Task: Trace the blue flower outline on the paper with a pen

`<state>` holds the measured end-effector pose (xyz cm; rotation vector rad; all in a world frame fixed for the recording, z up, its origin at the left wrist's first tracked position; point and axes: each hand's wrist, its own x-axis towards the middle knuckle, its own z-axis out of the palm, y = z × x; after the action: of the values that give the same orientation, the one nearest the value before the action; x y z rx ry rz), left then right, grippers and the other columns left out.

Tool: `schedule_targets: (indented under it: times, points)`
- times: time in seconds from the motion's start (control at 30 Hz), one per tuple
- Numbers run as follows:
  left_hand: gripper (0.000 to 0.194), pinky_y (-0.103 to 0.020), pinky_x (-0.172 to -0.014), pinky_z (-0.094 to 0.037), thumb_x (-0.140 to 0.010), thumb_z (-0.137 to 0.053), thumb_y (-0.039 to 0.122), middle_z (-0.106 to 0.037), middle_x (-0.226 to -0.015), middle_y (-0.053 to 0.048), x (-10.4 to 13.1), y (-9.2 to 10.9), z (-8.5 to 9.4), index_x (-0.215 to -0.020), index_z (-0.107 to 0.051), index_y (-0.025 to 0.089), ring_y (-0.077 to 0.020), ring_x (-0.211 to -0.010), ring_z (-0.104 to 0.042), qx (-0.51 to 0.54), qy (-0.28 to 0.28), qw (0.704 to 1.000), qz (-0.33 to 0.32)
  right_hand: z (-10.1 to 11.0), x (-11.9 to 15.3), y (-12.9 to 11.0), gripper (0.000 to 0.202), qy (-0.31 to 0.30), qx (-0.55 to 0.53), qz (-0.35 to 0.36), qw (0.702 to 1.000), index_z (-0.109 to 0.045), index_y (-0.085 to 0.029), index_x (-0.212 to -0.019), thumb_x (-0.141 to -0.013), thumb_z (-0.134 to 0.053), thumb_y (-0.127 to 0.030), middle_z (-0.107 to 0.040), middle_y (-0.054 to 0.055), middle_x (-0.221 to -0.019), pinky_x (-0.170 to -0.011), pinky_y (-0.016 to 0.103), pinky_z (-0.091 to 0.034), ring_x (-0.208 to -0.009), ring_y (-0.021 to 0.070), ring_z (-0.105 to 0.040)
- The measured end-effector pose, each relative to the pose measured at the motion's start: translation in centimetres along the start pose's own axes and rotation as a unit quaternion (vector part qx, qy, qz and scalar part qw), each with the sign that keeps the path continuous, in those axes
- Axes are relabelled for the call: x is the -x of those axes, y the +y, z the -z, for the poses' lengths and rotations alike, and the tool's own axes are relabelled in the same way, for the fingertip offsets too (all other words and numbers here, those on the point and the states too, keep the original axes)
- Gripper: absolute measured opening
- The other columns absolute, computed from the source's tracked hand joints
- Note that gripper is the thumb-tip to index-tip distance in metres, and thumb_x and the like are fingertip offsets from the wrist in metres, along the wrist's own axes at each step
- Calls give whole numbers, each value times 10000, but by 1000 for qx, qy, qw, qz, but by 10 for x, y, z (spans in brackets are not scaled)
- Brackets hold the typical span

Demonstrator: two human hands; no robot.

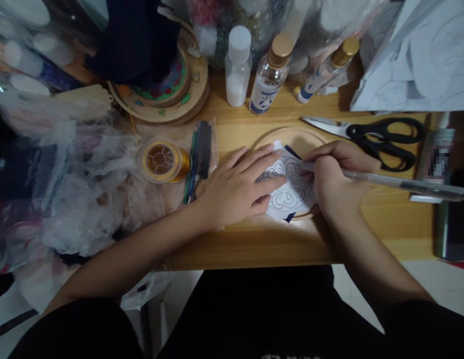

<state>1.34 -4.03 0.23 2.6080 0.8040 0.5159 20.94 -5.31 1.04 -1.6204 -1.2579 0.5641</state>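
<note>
A white paper with a printed flower pattern (286, 197) lies on a round wooden board (267, 137). Dark blue material (291, 151) peeks out from beneath the paper at two edges. My left hand (241, 187) rests on the paper's left side, its fingers spread. Gripped in my right hand (336, 174) is a slim pen (399, 182), its tip at the right part of the pattern. That hand hides the paper's right edge. Black-handled scissors (381, 137) lie just beyond my right hand, blades pointing left.
Bottles stand at the back, among them a white-capped one (238, 67) and a gold-capped one (269, 77). Left of my hand are a gold thread spool (164, 162), pens (202, 152) and plastic bags (93, 199). Papers (422, 70) fill the back right.
</note>
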Motion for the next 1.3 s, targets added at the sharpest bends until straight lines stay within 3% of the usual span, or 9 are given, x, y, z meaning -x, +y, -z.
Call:
schedule_targets:
  times: [0.33, 1.3]
  points:
    - [315, -521, -1207, -377, -932, -661, 203, -545, -1540, -141, -1, 1, 2, -1242, -708, 232, -305, -1477, -477, 1, -7, 1000, 4, 1, 1, 2, 230, 4, 19, -1, 1000, -643, -254, -594, -683, -504, -95, -631, -32, -551, -550, 308, -482, -516, 154, -592]
    - [307, -519, -1205, -373, -942, -640, 203, -549, -1536, -143, 0, 0, 0, -1241, -703, 224, -302, -1472, -478, -2, 1, 1000, -1, 1, 0, 2, 239, 13, -8, 4, 1000, -630, -246, -555, -671, -508, -78, -627, -35, -525, -491, 299, -438, -456, 138, -536]
